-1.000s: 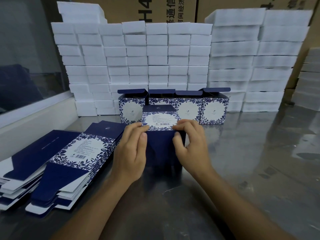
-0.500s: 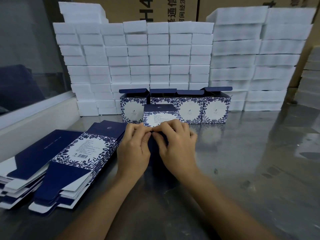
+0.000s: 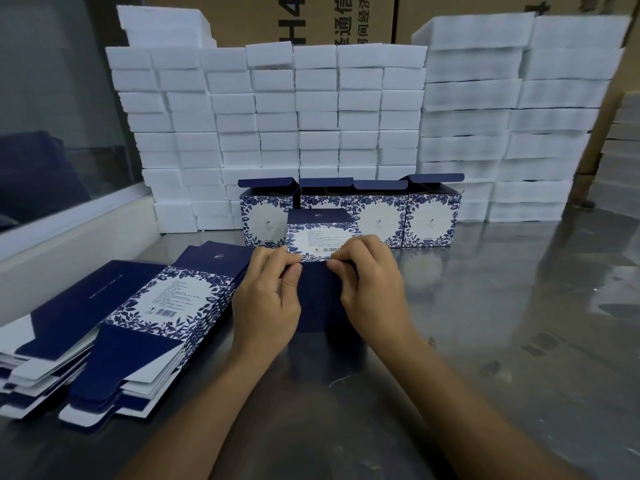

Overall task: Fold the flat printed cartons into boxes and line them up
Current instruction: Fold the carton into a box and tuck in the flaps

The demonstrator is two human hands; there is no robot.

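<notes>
Both hands are on one carton [image 3: 320,237], standing in the middle of the tabletop [image 3: 502,323] just in front of the row of four boxes [image 3: 349,213] toward the far edge. The left hand [image 3: 266,299] and right hand [image 3: 372,289] each pinch the near edge of the printed panel, thumbs and forefingers curled on the fold where the navy flap hangs down. It looks like thin card — light, stiff across the panels, willing only at the creases, and easily dented. Best held at the scored edges, not the faces. The flats [image 3: 114,327] lie stacked at the left edge, foam blocks [image 3: 277,109] behind.
</notes>
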